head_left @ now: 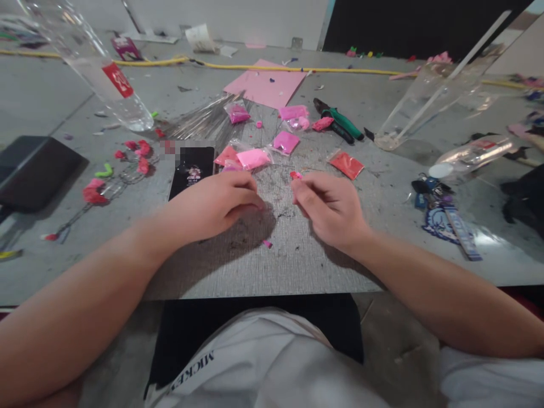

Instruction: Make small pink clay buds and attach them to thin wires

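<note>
My right hand [329, 207] is closed in a pinch, with a small red and pink lump of modelling clay [296, 175] showing at its fingertips. To its left, my left hand [219, 204] hovers low over the table, fingers curled and thumb side toward the right hand. Whatever its fingertips may hold is too small or blurred to make out. A tiny magenta scrap [267, 244] lies on the table below and between the hands. Just beyond them are bags of pink clay [254, 158], another pink bag [286, 143] and a red bag [347, 164].
A phone [193, 164] lies partly behind my left hand. Clear thin sticks [208, 119], a pink sheet [267, 84] and green-handled pliers [340, 122] are farther back. A bottle [114, 85] and red clay pieces on wire [96, 191] stand left; a clear container [408, 107] and keys [433, 192] are right.
</note>
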The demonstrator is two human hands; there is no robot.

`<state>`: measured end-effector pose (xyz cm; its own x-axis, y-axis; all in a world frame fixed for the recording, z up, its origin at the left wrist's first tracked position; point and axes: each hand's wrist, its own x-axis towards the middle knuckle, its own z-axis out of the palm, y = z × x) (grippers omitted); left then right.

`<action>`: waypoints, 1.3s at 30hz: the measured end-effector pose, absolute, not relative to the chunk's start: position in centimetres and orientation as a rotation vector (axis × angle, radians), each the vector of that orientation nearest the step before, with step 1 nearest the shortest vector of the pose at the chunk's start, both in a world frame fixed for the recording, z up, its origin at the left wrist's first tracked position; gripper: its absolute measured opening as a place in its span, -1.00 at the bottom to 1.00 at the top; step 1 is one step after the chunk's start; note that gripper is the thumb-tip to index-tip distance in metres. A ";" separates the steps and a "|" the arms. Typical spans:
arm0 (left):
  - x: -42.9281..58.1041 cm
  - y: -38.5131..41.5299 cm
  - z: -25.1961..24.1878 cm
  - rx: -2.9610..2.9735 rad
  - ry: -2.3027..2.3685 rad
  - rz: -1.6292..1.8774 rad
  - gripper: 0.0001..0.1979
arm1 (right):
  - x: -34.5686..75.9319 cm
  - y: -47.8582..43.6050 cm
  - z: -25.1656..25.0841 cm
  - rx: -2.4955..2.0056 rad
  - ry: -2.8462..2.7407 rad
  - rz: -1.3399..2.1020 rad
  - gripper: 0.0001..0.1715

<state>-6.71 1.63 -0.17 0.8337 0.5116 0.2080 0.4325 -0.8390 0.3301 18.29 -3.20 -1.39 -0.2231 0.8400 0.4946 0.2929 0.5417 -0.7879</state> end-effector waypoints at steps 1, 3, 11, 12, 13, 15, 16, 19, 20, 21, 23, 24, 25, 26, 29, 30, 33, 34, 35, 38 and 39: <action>-6.7 1.8 -0.3 2.757 0.775 0.415 -0.68 | 18.3 -3.1 -1.5 -0.981 -1.818 0.691 -0.47; -6.5 1.9 -0.6 2.777 0.841 0.364 -0.67 | 18.2 -2.8 -2.0 -1.064 -1.898 0.743 -0.61; -5.5 1.2 -0.5 2.539 0.917 0.473 -0.72 | 18.0 -2.6 -3.0 -1.180 -2.103 0.698 -0.83; -5.4 1.0 -0.3 2.437 0.939 0.516 -0.73 | 18.1 -2.6 -2.9 -1.152 -2.103 0.671 -0.82; -5.3 0.8 -0.2 2.331 0.964 0.548 -0.72 | 18.1 -2.7 -2.8 -1.129 -2.099 0.635 -0.80; -5.1 0.4 0.0 2.131 1.004 0.608 -0.71 | 18.1 -2.8 -2.7 -1.073 -2.097 0.530 -0.81; -5.0 0.3 0.0 2.051 1.008 0.637 -0.68 | 18.1 -2.8 -2.7 -1.040 -2.104 0.476 -0.83; -4.9 0.0 -0.2 1.907 1.009 0.703 -0.59 | 18.2 -2.9 -2.6 -0.947 -2.133 0.387 -0.85; -4.9 0.0 -0.3 1.886 1.013 0.709 -0.58 | 18.2 -3.0 -2.6 -0.931 -2.136 0.380 -0.85; -4.9 0.0 -0.3 1.875 1.012 0.700 -0.60 | 18.2 -3.0 -2.6 -0.928 -2.135 0.374 -0.85; -4.9 0.0 -0.2 1.867 0.994 0.667 -0.63 | 18.2 -3.0 -2.7 -0.923 -2.133 0.350 -0.85; -4.8 -0.1 -0.2 1.869 0.981 0.646 -0.64 | 18.2 -3.0 -2.7 -0.917 -2.136 0.336 -0.85; -4.7 -0.1 -0.1 1.875 0.969 0.633 -0.65 | 18.2 -3.0 -2.7 -0.907 -2.140 0.321 -0.84; -4.6 -0.1 -0.1 1.883 0.963 0.626 -0.66 | 18.2 -3.1 -2.8 -0.897 -2.148 0.309 -0.82; -4.4 -0.1 -0.1 1.888 0.962 0.643 -0.69 | 18.2 -3.2 -2.7 -0.886 -2.179 0.305 -0.78; -4.4 -0.1 -0.2 1.885 0.964 0.645 -0.70 | 18.2 -3.2 -2.6 -0.893 -2.177 0.317 -0.78; -4.6 0.0 -0.3 1.930 1.005 0.643 -0.75 | 18.2 -3.3 -2.0 -0.986 -2.051 0.382 -0.84; -4.7 0.1 -0.3 1.982 1.020 0.629 -0.77 | 18.2 -3.3 -1.9 -1.022 -1.992 0.407 -0.83; -4.8 0.2 -0.4 2.054 1.023 0.615 -0.79 | 18.2 -3.3 -1.7 -1.049 -1.951 0.430 -0.79; -5.0 0.6 -0.7 2.336 0.944 0.572 -0.82 | 18.2 -3.2 -1.5 -1.048 -2.002 0.476 -0.64; -5.0 0.7 -0.8 2.415 0.907 0.560 -0.83 | 18.2 -3.1 -1.6 -1.035 -2.046 0.476 -0.63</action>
